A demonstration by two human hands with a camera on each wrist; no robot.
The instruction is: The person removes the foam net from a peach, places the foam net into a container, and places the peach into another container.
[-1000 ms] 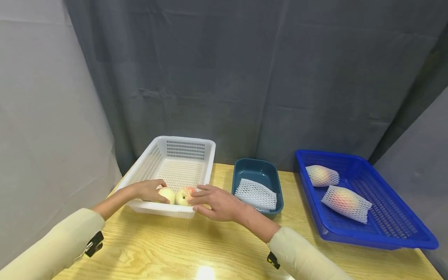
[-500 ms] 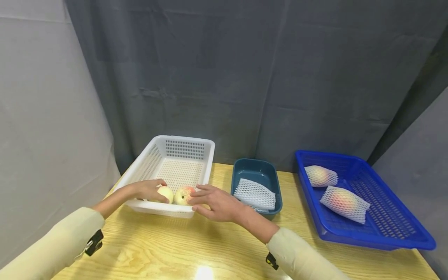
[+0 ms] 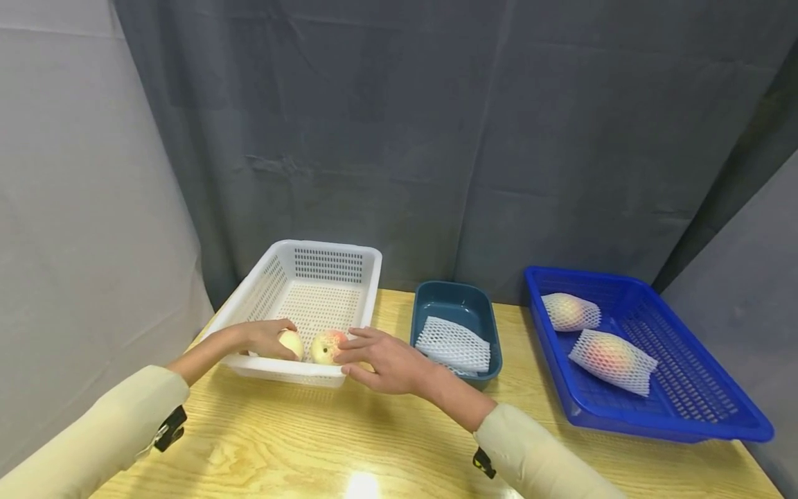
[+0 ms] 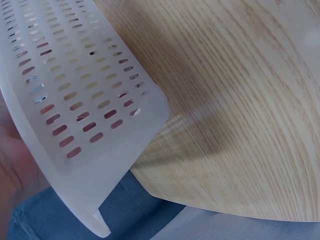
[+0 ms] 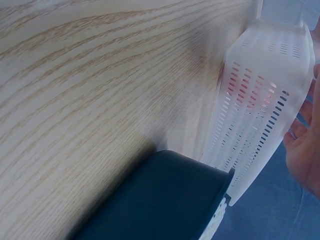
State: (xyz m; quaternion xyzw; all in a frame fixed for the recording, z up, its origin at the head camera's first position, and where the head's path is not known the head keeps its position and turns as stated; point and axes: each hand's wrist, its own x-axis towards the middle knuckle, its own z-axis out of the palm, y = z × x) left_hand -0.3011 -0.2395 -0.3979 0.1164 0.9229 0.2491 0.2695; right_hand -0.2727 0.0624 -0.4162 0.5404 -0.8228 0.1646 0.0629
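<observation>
The left hand (image 3: 270,339) curls round a pale peach (image 3: 291,344); the right hand (image 3: 383,362), fingers outstretched, meets a blushed peach (image 3: 326,346) — both fruits inside a white basket (image 3: 324,303). Right of the hands: teal tray (image 3: 458,296) holding foam nets (image 3: 453,343), blue basket (image 3: 695,381) holding two netted peaches (image 3: 611,357).

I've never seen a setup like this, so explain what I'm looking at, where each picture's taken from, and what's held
There's no machine here, just a person's bare left hand and right hand. The widest picture comes from a camera worn on the head, looking down. Two come from wrist cameras, both showing the white basket from outside. On the wooden table stand that basket, a dark teal tray with white foam netting, and a blue basket holding two netted peaches. The left hand holds one bare peach in the white basket. The right hand is at a second peach; whether it touches is unclear.
</observation>
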